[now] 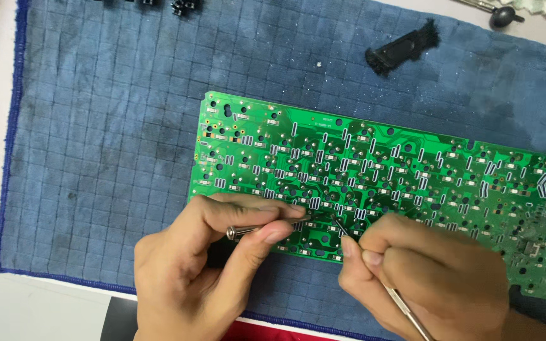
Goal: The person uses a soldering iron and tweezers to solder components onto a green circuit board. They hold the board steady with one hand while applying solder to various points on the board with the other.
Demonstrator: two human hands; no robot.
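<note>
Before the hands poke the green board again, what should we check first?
1. Green circuit board lies flat on the blue cloth: ok.
2. Left hand grips its metal tool: ok.
3. Right hand grips the thin pick: ok.
4. Both tips meet at one spot on the board: ok.
5. Tips touch the right part: cannot tell, too small.
6. Black brush lies away from the work: ok.

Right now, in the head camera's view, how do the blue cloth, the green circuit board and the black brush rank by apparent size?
1. blue cloth, by far the largest.
2. green circuit board, lying on it.
3. black brush, the smallest, though it lies farther from the camera.
</note>
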